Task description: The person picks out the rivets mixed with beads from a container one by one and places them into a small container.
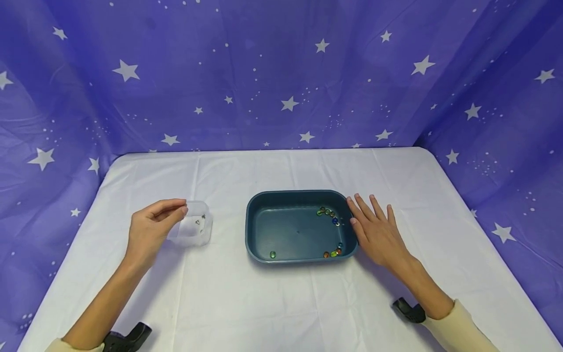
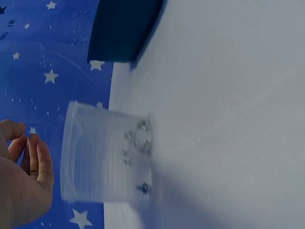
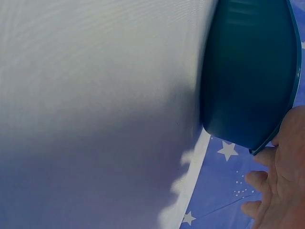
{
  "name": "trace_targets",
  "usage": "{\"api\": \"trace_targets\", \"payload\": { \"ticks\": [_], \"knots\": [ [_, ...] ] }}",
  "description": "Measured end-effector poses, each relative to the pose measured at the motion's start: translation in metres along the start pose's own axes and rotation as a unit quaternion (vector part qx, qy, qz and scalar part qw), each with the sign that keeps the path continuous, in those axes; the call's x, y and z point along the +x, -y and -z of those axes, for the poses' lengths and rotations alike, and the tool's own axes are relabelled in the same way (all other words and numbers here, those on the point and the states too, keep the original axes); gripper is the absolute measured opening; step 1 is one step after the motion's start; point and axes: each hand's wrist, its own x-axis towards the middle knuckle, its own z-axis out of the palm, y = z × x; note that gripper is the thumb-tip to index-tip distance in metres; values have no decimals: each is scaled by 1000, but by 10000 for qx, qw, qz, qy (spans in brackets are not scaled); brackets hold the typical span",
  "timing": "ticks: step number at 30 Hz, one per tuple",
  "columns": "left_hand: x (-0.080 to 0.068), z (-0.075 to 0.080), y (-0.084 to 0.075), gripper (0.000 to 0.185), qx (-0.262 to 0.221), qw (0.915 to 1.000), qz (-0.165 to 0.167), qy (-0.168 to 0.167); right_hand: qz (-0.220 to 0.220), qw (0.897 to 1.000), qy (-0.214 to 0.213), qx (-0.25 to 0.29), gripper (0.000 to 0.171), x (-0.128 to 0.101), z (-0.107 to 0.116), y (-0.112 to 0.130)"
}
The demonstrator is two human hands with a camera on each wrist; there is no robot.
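Note:
A dark teal tray (image 1: 299, 193) sits mid-table with several coloured glass beads (image 1: 327, 212) along its right side and one green bead (image 1: 272, 254) at its front left. My right hand (image 1: 374, 225) lies flat on the cloth, fingers straight, against the tray's right rim; in the right wrist view the right hand (image 3: 281, 181) is beside the tray (image 3: 248, 71). A clear plastic cup (image 1: 195, 230) with a few small dark bits stands left of the tray. My left hand (image 1: 178, 210) hovers at its left rim, fingers loosely curved. In the left wrist view the left hand (image 2: 28, 171) is apart from the cup (image 2: 102, 152).
A white cloth (image 1: 281, 303) covers the table. A purple star-printed backdrop (image 1: 281, 73) closes off the back and both sides. Black wrist camera mounts show at the lower left (image 1: 132, 337) and lower right (image 1: 409, 310).

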Motion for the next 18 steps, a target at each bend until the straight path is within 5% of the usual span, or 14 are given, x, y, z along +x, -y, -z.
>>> {"api": "trace_targets", "payload": {
  "ticks": [5, 10, 18],
  "knots": [
    [1, -23, -10, 22, -171, 9989, -202, 379, 4, 10000, -3, 26, 52, 0, 1, 0],
    [0, -64, -17, 25, -38, 9944, -399, 978, 28, 10000, -30, 28, 52, 0, 1, -1],
    [-3, -139, -25, 24, -399, 9736, -417, 2208, 54, 10000, -65, 18, 52, 0, 0, 0]
  ]
}}
